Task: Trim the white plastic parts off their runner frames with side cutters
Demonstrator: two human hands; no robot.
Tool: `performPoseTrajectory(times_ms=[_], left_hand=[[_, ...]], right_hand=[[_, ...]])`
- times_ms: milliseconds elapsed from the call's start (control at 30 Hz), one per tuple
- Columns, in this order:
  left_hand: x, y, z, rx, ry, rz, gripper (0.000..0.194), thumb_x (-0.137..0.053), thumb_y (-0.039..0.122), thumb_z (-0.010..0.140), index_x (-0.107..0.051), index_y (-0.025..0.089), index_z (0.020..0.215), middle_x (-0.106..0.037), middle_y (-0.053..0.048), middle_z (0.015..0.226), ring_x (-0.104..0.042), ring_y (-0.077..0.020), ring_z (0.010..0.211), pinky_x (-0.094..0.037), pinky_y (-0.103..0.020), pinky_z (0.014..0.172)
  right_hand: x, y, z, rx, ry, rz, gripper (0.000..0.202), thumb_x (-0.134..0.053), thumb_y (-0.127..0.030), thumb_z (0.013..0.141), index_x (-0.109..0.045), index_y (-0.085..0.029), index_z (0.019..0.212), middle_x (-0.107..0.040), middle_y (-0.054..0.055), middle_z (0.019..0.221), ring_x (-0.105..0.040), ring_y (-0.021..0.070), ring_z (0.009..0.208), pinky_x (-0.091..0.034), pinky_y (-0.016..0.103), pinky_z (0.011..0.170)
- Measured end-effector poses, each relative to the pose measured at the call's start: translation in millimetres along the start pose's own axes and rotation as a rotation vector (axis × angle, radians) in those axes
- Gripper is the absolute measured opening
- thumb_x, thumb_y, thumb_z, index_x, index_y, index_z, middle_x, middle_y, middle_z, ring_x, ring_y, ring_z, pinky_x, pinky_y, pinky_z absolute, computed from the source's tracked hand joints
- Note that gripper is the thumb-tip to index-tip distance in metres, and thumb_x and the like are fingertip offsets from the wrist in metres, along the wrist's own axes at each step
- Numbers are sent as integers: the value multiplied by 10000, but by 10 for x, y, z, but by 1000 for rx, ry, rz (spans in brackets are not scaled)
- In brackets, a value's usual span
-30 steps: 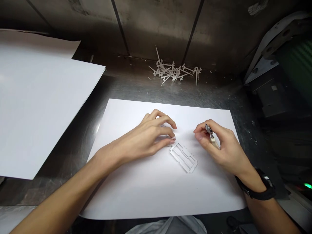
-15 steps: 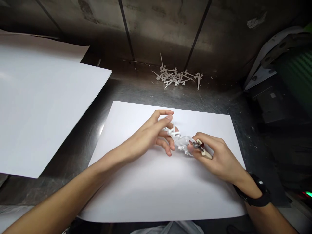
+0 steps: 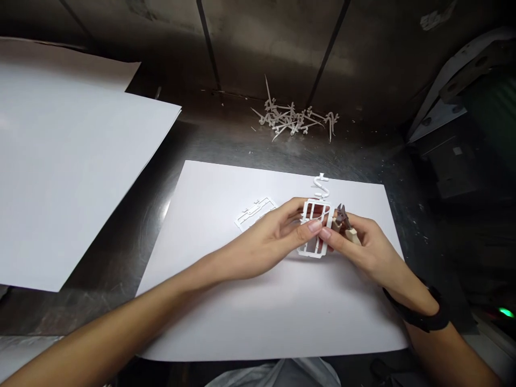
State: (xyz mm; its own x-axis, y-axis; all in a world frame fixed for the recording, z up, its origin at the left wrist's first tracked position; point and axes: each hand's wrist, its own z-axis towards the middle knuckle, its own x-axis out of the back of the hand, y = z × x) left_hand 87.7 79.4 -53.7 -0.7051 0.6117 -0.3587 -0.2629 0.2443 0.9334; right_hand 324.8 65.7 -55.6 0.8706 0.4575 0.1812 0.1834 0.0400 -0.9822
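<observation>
My left hand point(image 3: 274, 242) is closed on a white plastic frame point(image 3: 307, 251) with several rectangular openings, its thumb lying across the face. A white S-shaped sprue point(image 3: 322, 185) sticks up just beyond the frame's far edge; whether it is joined there I cannot tell. In my right hand point(image 3: 368, 250) is a pair of side cutters point(image 3: 350, 228) with cream handles, jaws pointing away from me. That hand's thumb also touches the frame's right side. A second flat white plastic frame point(image 3: 243, 221) lies on the paper sheet point(image 3: 262, 317), partly hidden behind my left hand.
A pile of white sprue pieces point(image 3: 292, 121) lies on the metal table point(image 3: 217, 134) near the back wall. Large white sheets point(image 3: 88, 161) are stacked at the left. Dark machinery point(image 3: 451, 161) stands on the right.
My left hand has gone from spread fingers to gripping the frame, and both hands have come together. A second white frame now shows on the paper. The cutters stay in my right hand.
</observation>
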Motion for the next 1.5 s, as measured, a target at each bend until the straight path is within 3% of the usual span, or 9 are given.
performPoseTrajectory(times_ms=[200,400,600,733,833,967,1067,1167,1500], left_hand=[[1,-72,-9,58,136,-95,284,-655,338,1135,-712,130,1319,-720,-135,1419,-689,-249,1305,-515,-311,1113],[130,-13,6,167,312,-303,276,-703,369,1109,-670,159,1286,-763,-160,1358,-790,-226,1058,-602,-312,939],[196,132,-20,329,176,-339,313,-739,348,1084,-658,137,1301,-809,-148,1208,-780,-156,902,-592,-210,775],[172,139,-42,322,257,-317,462,-851,216,1004,-463,201,1253,-826,-111,1133,-814,-176,909,-609,-248,852],[159,162,-28,292,337,-316,504,-847,180,998,-435,208,1287,-798,-155,1268,-820,-173,869,-595,-233,794],[167,222,-11,250,349,-343,591,-806,124,993,-479,205,1478,-676,-189,1504,-809,-209,1033,-607,-295,930],[179,276,-27,173,300,-421,364,-697,305,1070,-620,176,1402,-629,-170,1568,-747,-308,1241,-619,-404,1034],[187,335,-58,120,271,-511,397,-522,425,1118,-669,160,1375,-596,-148,1610,-653,-374,1389,-622,-476,1065],[196,410,-94,109,267,-657,451,-431,489,1149,-569,222,1486,-510,-92,1693,-550,-359,1509,-631,-530,1075]], right_hand=[[5,65,-21,-7,-20,-47,308,-714,-490,1220,-765,-230,1062,-648,14,947,-590,226,879,-475,278,844],[125,143,6,-45,216,208,490,-469,-590,1272,-748,-207,1147,-638,81,963,-575,263,884,-495,333,843],[156,65,8,-237,241,486,198,-797,-353,1100,-749,-215,1234,-524,46,1008,-500,234,951,-512,261,898],[150,25,-25,-199,172,446,220,-717,-308,1134,-735,-204,1328,-595,74,1096,-534,245,999,-508,264,967],[152,47,-24,-175,152,423,204,-640,-317,1197,-724,-210,1349,-625,86,1128,-561,254,1032,-510,279,997],[143,99,-4,-204,165,487,253,-564,-382,1230,-727,-205,1310,-646,122,1211,-601,299,1111,-548,348,1028],[125,121,11,-202,137,534,336,-501,-466,1250,-720,-215,1302,-654,142,1263,-630,337,1115,-578,437,1038],[110,133,19,-198,131,552,367,-507,-513,1248,-719,-219,1304,-665,150,1262,-645,353,1106,-600,474,1031],[108,203,-17,-171,99,527,376,-486,-490,1251,-716,-211,1354,-667,145,1223,-647,337,1061,-605,427,1002]])
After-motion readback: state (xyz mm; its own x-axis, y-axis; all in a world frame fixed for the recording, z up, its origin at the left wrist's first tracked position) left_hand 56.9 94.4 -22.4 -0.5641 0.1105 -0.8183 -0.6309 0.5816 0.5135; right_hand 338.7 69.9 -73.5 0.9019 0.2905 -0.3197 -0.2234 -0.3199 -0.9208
